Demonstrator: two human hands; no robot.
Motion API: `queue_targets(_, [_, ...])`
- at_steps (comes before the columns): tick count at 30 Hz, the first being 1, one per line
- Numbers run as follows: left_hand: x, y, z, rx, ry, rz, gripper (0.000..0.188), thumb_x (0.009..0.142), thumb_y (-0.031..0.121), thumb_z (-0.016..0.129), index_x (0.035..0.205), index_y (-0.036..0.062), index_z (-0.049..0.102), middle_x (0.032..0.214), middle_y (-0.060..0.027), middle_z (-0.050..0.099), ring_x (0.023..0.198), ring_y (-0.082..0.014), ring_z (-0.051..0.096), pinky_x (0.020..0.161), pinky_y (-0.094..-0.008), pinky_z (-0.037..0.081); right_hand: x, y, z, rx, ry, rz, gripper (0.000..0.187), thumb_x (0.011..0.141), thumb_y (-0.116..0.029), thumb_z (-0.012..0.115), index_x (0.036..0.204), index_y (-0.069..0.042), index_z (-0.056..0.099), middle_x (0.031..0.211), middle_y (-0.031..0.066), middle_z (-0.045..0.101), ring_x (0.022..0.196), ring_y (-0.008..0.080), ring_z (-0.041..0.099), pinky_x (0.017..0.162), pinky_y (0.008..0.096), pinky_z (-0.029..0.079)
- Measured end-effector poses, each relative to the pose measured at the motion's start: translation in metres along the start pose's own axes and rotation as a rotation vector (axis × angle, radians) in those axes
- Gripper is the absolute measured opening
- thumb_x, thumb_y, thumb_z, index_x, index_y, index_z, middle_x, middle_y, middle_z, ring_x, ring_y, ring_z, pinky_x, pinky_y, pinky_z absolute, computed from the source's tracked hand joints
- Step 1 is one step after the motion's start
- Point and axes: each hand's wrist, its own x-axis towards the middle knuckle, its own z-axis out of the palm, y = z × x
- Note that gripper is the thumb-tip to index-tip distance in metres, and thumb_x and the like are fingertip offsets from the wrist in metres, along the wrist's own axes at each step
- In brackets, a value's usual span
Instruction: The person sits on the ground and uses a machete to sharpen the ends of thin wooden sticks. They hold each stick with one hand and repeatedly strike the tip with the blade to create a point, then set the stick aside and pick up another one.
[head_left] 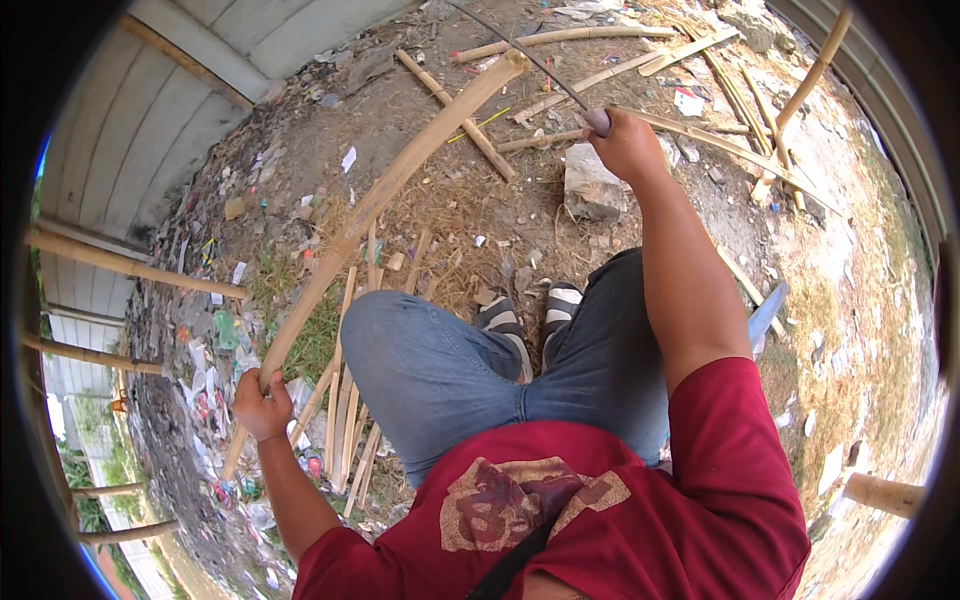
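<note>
maroon shirt (pixel 640 510) and bamboo strip (pixel 368 206) overhang littered dirt (pixel 385 130) beside wall (pixel 125 150).

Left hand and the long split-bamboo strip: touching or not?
Touching. The head view shows the left hand closed around the bamboo strip, with no gap between them.

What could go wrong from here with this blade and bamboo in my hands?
The long-bladed knife in your right hand might glance off the far end of the bamboo strip. Your bare left hand could catch splinters from the strip. Bamboo slats lying beside your left leg might trip you if you step that way.
</note>
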Motion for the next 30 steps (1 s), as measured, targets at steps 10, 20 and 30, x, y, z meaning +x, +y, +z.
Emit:
queue_targets(10, [0.025,0.032,0.014,-0.220,-0.262,-0.278,0.046,0.099,0.045,0.059,0.084,0.0011,0.061,0.063,-0.0142,0.055,0.055,-0.0256,0.053,0.054,-0.0374,0.041,-0.018,-0.036,-0.004,0.254,0.090,0.000,0.040,0.086,-0.039,0.073,0.104,-0.004,0.067,0.092,0.0214,0.071,0.091,0.0405,0.068,0.078,0.0476,0.052])
queue_targets(20, [0.047,0.047,0.036,-0.584,-0.550,-0.369,0.047,0.100,0.043,0.061,0.080,0.0003,0.057,0.063,-0.0001,0.046,0.064,-0.0097,0.041,0.057,-0.0296,0.036,-0.035,-0.063,0.012,-0.101,0.016,-0.698,0.019,0.076,-0.018,0.071,0.093,-0.015,0.062,0.074,0.0109,0.067,0.071,0.0359,0.067,0.064,0.0495,0.052])
queue_targets(30, [0.031,0.020,0.005,-0.517,-0.517,-0.317,0.050,0.098,0.046,0.063,0.077,0.0007,0.056,0.063,-0.0010,0.048,0.063,-0.0101,0.041,0.056,-0.0296,0.035,-0.012,-0.029,0.005,0.099,0.137,-0.281,0.023,0.084,-0.024,0.074,0.094,-0.008,0.061,0.078,0.0184,0.067,0.077,0.0425,0.065,0.067,0.0508,0.049])
